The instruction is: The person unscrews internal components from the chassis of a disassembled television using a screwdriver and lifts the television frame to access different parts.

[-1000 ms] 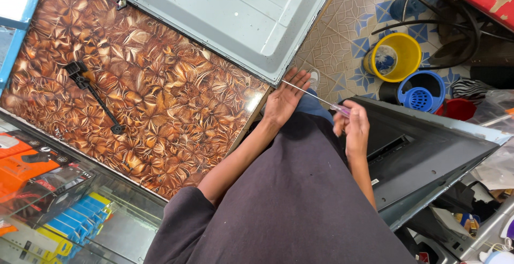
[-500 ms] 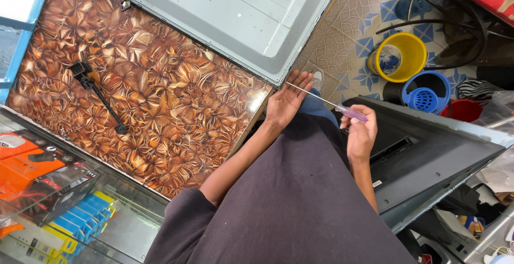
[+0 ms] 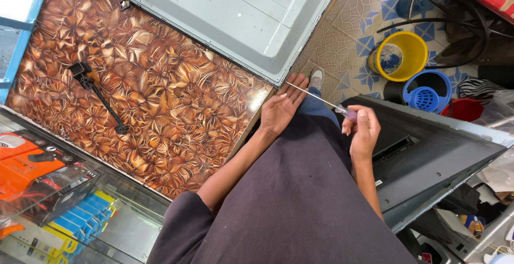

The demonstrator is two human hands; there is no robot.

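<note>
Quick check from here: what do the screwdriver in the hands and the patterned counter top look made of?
Screwdriver: thin bare-metal shaft, silvery with a light glint; handle looks like clear plastic, tinted purple, held by the right hand. The left hand lies open under the shaft. Counter top: glossy brown leaf-patterned surface, probably laminate or printed sheet under glass; the sharp reflection near its edge suggests a hard, polished finish.

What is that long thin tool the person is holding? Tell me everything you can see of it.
It is a screwdriver with a slim, bare metal shaft and a small clear handle tinted purple. The right hand pinches the handle in its fingers, while the shaft slants up and left, its tip resting against the open left hand. It hangs in the air above the patterned floor tiles, beside the counter edge.
</note>
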